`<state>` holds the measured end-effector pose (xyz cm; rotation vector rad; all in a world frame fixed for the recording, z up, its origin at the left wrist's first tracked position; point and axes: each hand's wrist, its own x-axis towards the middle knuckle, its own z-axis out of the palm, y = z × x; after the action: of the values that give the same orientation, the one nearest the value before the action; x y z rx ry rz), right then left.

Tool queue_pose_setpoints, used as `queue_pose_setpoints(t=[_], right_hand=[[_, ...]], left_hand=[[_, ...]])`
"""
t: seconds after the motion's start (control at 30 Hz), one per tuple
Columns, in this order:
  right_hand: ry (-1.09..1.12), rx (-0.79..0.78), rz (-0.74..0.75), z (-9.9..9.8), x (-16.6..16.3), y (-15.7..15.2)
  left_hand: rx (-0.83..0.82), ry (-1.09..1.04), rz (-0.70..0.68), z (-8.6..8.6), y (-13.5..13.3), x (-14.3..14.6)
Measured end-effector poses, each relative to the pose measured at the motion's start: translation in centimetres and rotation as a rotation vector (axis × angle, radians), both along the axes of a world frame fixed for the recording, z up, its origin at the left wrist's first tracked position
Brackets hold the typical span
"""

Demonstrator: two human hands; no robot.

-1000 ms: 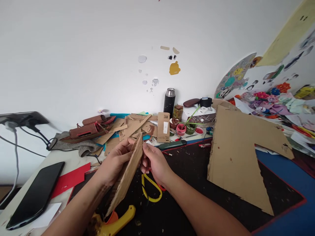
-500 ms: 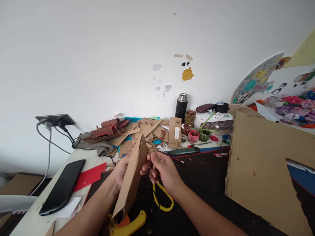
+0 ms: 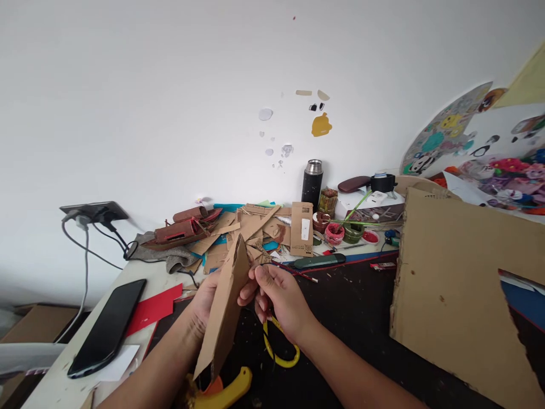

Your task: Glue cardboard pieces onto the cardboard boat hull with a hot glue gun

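A folded piece of brown cardboard [image 3: 222,309] stands tilted in my left hand [image 3: 205,298], its ridge toward the wall. My left palm lies behind the near panel, and fingertips come out on its right side. Against those fingertips is my right hand [image 3: 279,295], thumb and forefinger pinched together; whatever is between them is too small or hidden to make out. Below my right hand, yellow scissors handles [image 3: 283,355] lie on the dark mat. A yellow tool with an orange part [image 3: 232,392], probably a glue gun, sits under the cardboard's lower end, partly covered.
Cardboard scraps [image 3: 255,224] and a brown model boat [image 3: 183,227] lie at the back. Paint pots [image 3: 334,233], a black flask [image 3: 313,184] and a green cutter [image 3: 319,261] are right of them. A large cardboard sheet [image 3: 451,289] fills the right; a phone [image 3: 108,326] lies left.
The folded cardboard and both hands have shifted very slightly left in the picture, along with a small movement of the view. The hold on the cardboard looks the same.
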<state>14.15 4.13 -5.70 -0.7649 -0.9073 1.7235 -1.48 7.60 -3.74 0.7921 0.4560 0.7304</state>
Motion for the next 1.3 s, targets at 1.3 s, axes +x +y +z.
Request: queue_pose_setpoints(t=[1.3], right_hand=[[-0.406, 0.198, -0.189, 0.0, 1.3, 0.1]], left_hand=[[0.311, 0.544, 0.357, 3.3, 0.1, 0.0]])
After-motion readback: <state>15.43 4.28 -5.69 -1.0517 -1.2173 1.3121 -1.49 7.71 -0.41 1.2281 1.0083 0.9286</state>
